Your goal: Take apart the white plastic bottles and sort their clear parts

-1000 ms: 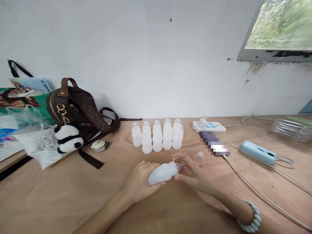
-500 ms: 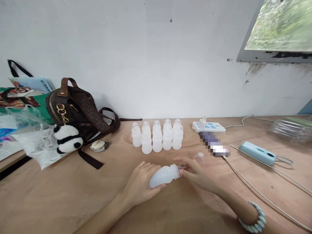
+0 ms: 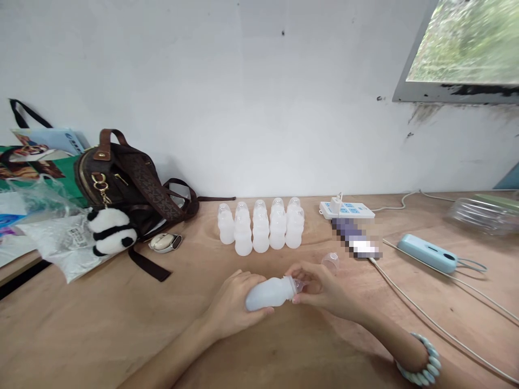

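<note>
My left hand [image 3: 239, 302] is wrapped round the base of a frosted white baby bottle [image 3: 268, 294], tilted with its top pointing right. The fingers of my right hand [image 3: 314, 286] close on the bottle's collar, around the clear nipple [image 3: 299, 285]. A transparent dome cap [image 3: 330, 262] lies on the table just behind my right hand. Farther back stand several matching baby bottles [image 3: 260, 235] in a cluster, upright with clear caps on.
At the left are a brown backpack [image 3: 117, 173] with a panda plush [image 3: 112, 232], a plastic bag [image 3: 60, 237] and a computer mouse [image 3: 165, 242]. A power strip [image 3: 347, 210], a pixelated phone [image 3: 354, 237], a blue power bank [image 3: 427, 254] and cables occupy the right side.
My right hand's fingers have shifted left from the nipple onto the bottle's collar and closed around it. The bottle has moved slightly left and lies a little flatter.
</note>
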`<action>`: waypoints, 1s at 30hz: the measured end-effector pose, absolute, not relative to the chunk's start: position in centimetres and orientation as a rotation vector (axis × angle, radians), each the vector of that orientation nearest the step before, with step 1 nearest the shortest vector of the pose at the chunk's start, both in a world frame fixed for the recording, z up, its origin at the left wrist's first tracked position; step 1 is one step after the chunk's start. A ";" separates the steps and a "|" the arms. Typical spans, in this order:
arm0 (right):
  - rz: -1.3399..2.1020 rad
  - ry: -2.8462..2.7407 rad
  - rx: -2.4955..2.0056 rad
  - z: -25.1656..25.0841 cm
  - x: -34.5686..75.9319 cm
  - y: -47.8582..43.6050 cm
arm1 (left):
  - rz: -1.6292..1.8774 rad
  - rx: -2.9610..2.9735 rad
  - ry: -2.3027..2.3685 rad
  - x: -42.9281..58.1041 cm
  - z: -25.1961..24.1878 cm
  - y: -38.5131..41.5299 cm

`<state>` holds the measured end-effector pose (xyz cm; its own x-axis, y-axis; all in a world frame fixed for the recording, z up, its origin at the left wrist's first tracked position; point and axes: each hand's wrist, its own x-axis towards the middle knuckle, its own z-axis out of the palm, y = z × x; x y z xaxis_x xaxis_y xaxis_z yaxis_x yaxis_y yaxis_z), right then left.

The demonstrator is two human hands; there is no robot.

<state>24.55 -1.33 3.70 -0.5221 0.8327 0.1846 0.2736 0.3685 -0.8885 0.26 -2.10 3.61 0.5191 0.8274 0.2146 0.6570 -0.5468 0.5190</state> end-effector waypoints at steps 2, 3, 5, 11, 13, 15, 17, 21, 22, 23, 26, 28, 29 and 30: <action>1.028 -2.036 -0.886 4.2 24.5 -1.6 | 0.632 2.215 1.216 0.2 3.8 -2.0; 0.994 -2.050 -0.852 4.4 24.4 -1.7 | 0.612 2.103 1.190 0.1 3.8 -1.8; 0.950 -2.061 -0.791 4.7 24.3 -2.0 | 0.541 1.858 1.097 -0.3 4.0 -1.5; 0.781 -2.011 -0.833 4.5 24.8 -1.7 | 0.537 1.406 0.846 -2.6 4.1 0.1; 0.731 -1.955 -0.931 4.2 25.1 -1.3 | 0.905 1.370 0.891 -3.1 4.0 0.7; 0.703 -1.907 -1.023 3.9 25.2 -1.0 | 1.381 1.317 1.037 -3.4 3.8 1.4; 0.698 -1.878 -1.069 3.6 25.2 -0.9 | 1.737 1.257 1.216 -3.8 3.5 2.3; 0.624 -1.900 -1.092 3.6 25.0 -0.8 | 1.772 1.358 1.499 -5.0 2.5 3.9; 0.579 -1.927 -1.090 3.6 25.0 -0.8 | 1.704 1.399 1.540 -5.3 2.1 4.3; 0.525 -1.957 -1.091 3.6 25.0 -0.8 | 1.633 1.434 1.564 -5.5 1.8 4.5; 0.390 -2.048 -1.115 3.5 25.2 -0.8 | 1.482 1.501 1.555 -5.7 1.0 5.1; 0.371 -2.104 -1.132 3.3 25.3 -0.7 | 1.421 1.548 1.548 -5.8 0.7 5.3; 0.376 -2.128 -1.136 3.1 25.3 -0.7 | 1.397 1.574 1.546 -5.8 0.7 5.4; 0.380 -2.148 -1.137 3.0 25.3 -0.7 | 1.373 1.602 1.550 -5.9 0.6 5.4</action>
<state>25.29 -0.67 2.98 -0.3969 0.8146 0.4231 0.6199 0.5778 -0.5309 -5.86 5.42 0.59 -0.1674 0.9382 0.3028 0.4136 -0.2119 0.8854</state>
